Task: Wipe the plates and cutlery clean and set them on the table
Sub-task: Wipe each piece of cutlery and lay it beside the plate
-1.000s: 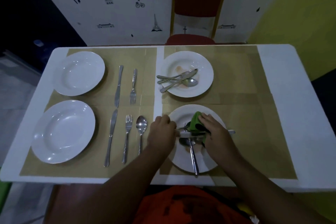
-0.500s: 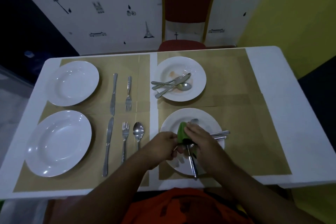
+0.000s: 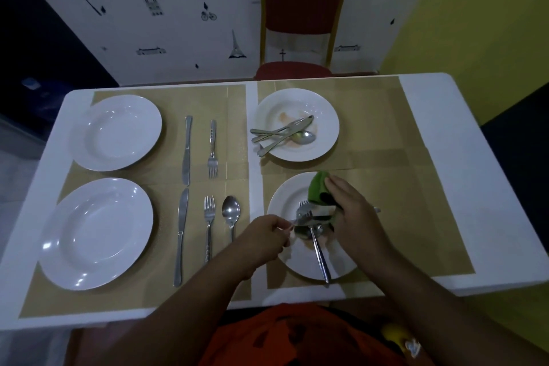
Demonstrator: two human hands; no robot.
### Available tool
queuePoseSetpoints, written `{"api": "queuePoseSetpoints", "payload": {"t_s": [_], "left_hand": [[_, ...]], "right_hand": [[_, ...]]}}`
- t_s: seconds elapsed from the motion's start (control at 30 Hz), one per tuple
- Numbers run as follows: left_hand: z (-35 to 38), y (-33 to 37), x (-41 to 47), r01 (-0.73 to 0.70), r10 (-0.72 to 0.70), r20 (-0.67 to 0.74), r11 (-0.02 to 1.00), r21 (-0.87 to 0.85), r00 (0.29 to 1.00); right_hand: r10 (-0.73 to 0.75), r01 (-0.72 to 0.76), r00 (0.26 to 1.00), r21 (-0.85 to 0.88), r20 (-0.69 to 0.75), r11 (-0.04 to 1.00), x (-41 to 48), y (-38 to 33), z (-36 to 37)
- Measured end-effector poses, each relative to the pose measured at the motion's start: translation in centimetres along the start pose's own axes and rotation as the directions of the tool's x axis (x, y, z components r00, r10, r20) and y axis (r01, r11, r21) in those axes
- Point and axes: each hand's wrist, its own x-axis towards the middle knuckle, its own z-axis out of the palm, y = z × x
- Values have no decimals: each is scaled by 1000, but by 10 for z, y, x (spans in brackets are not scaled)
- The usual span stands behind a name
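Left hand pinched shut on a knife tip over the near right plate; right hand curled around a green cloth, likely steadying the blade for wiping. Fork and spoon piled on the same plate, handle jutting past its near rim. Far right plate stained, cutlery heaped. Left side: two clean plates, laid cutlery. Bare mat right, table edge close.

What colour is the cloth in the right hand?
Green; the cloth shows clearly in the head view, held by the right hand.
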Motion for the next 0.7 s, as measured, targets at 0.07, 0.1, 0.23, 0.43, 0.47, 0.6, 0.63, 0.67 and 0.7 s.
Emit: {"api": "queuePoseSetpoints", "payload": {"t_s": [0.07, 0.1, 0.23, 0.43, 0.47, 0.6, 0.63, 0.67, 0.7], "left_hand": [[1, 4, 0, -22, 22, 0, 1000, 14, 1000], [1, 6, -1, -26, 27, 11, 1000, -9, 1000], [2, 7, -7, -75, 76, 21, 997, -34, 997], [0, 0, -11, -73, 72, -19, 996, -51, 997], [0, 1, -10, -84, 83, -35, 996, -32, 996], [4, 5, -6, -112, 111, -118, 994, -1, 987], [6, 7, -6, -105, 103, -120, 994, -7, 987], [6, 8, -6, -101, 98, -114, 995, -15, 989], [7, 9, -6, -108, 104, -106, 994, -25, 989]], "right_hand": [[-87, 87, 995, 8, 56, 996, -7, -8, 6], [-145, 147, 985, -13, 95, 989, -10, -10, 10], [-181, 203, 961, -87, 210, 975, -15, 6, 21], [112, -112, 993, -15, 20, 994, 1, 19, 1], [98, -98, 995, -15, -12, 995, 1, 17, -2], [-10, 10, 1000, -6, -2, 1000, -6, 0, -3], [-60, 60, 998, -9, 24, 998, -9, -5, -1], [-120, 122, 991, -22, 66, 992, -13, -8, 2], [-181, 189, 976, -56, 122, 980, -17, -8, 6]]}}
